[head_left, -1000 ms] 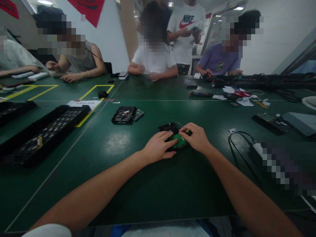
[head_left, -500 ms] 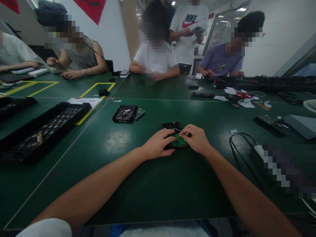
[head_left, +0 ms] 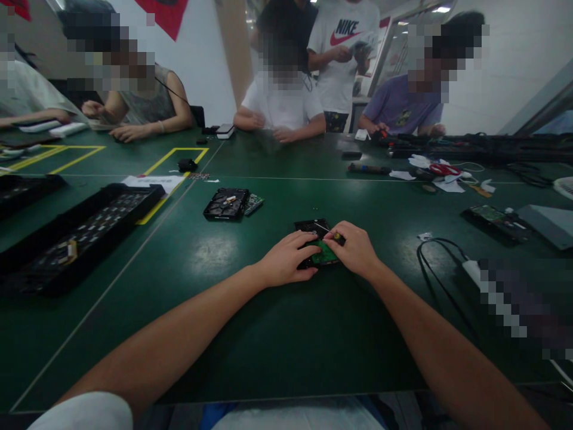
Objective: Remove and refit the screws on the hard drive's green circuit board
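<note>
Centre of frame: a black rectangular hard drive (head_left: pixel 308 227) lies flat on the dark green table mat (head_left: pixel 268 334), its green circuit board (head_left: pixel 324 257) facing up. The left hand (head_left: pixel 286 263) rests palm-down with fingers extended over the drive's near-left part, pressing on it rather than grasping it. The right hand (head_left: pixel 356 251) is closed around a small yellow-capped screwdriver (head_left: pixel 329 232), whose thin shaft slants up and left over the drive; the tip's exact seat cannot be made out. Done well, this step probably calls for firm downward pressure from the left hand so the drive cannot slide, the driver held in line with the screw, and slow turns so the tip does not slip onto the board. The drive sits directly between and beneath both hands, the board mostly covered by their fingers. Left of centre lies a second black hard drive (head_left: pixel 226 204); at far left, a long black parts tray (head_left: pixel 89 224).
</note>
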Available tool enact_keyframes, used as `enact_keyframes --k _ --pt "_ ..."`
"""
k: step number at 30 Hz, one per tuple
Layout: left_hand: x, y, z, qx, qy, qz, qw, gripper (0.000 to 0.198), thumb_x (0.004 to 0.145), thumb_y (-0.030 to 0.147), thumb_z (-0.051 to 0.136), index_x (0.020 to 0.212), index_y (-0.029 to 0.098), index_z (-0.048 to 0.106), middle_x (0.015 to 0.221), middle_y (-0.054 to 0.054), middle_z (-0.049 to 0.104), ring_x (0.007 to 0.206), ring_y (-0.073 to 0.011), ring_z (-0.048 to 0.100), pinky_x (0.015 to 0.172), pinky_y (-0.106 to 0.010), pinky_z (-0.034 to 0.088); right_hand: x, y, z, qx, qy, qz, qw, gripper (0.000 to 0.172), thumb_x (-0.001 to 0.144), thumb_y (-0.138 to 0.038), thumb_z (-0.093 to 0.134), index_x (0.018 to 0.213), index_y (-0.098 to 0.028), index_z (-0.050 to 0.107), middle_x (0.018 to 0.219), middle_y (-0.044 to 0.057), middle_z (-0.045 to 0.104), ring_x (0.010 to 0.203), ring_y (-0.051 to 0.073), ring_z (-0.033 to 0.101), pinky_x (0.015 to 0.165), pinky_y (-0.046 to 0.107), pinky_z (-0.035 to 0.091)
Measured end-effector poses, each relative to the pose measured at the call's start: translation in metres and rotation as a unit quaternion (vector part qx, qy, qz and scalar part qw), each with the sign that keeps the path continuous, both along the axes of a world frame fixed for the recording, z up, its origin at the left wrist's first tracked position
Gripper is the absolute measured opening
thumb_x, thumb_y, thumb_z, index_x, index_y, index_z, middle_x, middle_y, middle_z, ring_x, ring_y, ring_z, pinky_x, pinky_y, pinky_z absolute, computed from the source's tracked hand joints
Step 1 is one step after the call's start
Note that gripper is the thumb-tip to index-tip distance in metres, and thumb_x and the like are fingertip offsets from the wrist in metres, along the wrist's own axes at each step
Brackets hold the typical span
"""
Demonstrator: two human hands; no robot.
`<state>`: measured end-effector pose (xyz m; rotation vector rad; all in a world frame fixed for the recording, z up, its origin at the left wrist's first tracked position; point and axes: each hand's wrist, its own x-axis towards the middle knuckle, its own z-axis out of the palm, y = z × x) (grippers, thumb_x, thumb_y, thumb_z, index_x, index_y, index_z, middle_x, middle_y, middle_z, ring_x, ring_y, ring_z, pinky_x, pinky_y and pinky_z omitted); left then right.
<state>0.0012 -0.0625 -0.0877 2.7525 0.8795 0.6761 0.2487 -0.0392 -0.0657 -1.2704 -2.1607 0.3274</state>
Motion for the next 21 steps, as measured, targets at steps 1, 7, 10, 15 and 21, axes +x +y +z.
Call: enact_keyframes --k 1,7,10,15,21 --pt "0.0002 0.0001 -0.0002 0.003 -0.002 -0.001 1.0 0.049 0.097 0.043 0.07 0.139 0.018 0.064 0.158 -0.019 0.053 0.151 -0.0331 0.048 0.13 -0.054 0.035 -0.0001 -0.0002 0.0004 -0.001 0.003 0.006 1.0 0.005 0.09 -0.02 0.074 0.087 -0.023 0.075 0.096 0.006 0.075 0.089 0.023 0.07 0.082 0.037 0.051" --pt "0.0006 0.0032 -0.0048 0.02 -0.023 -0.017 0.999 0.049 0.095 0.041 0.072 0.138 0.019 0.064 0.154 -0.018 0.055 0.148 -0.0349 0.051 0.126 -0.055 0.041 -0.0057 -0.0013 0.0027 -0.009 0.007 0.037 0.999 0.011 0.09 -0.015 0.074 0.086 -0.023 0.079 0.094 0.004 0.076 0.088 0.02 0.07 0.082 0.034 0.051" --pt "0.0004 0.0044 -0.0067 0.025 -0.027 -0.019 0.999 0.049 0.096 0.041 0.072 0.138 0.019 0.064 0.154 -0.018 0.056 0.147 -0.0354 0.052 0.125 -0.056 0.042 -0.0062 -0.001 0.0029 -0.011 0.0 0.035 0.999 0.013 0.09 -0.012 0.075 0.086 -0.023 0.08 0.094 0.004 0.077 0.087 0.019 0.071 0.082 0.033 0.052" --pt "0.0003 0.004 -0.0062 0.026 -0.028 -0.018 0.999 0.047 0.096 0.041 0.072 0.138 0.021 0.064 0.154 -0.017 0.056 0.146 -0.0353 0.053 0.125 -0.057 0.042 -0.0039 0.0007 0.0025 -0.008 -0.011 0.036 0.999 0.013 0.092 -0.011 0.075 0.088 -0.023 0.08 0.097 0.005 0.077 0.089 0.02 0.071 0.083 0.034 0.052" --pt "-0.0001 0.0034 -0.0062 0.042 -0.023 -0.014 0.999 0.047 0.096 0.042 0.072 0.136 0.018 0.065 0.154 -0.019 0.055 0.146 -0.0359 0.053 0.124 -0.056 0.042 0.0015 0.0032 0.0025 0.009 -0.025 0.005 1.0 0.008 0.096 -0.018 0.072 0.093 -0.021 0.078 0.1 0.007 0.077 0.092 0.022 0.071 0.084 0.035 0.051"
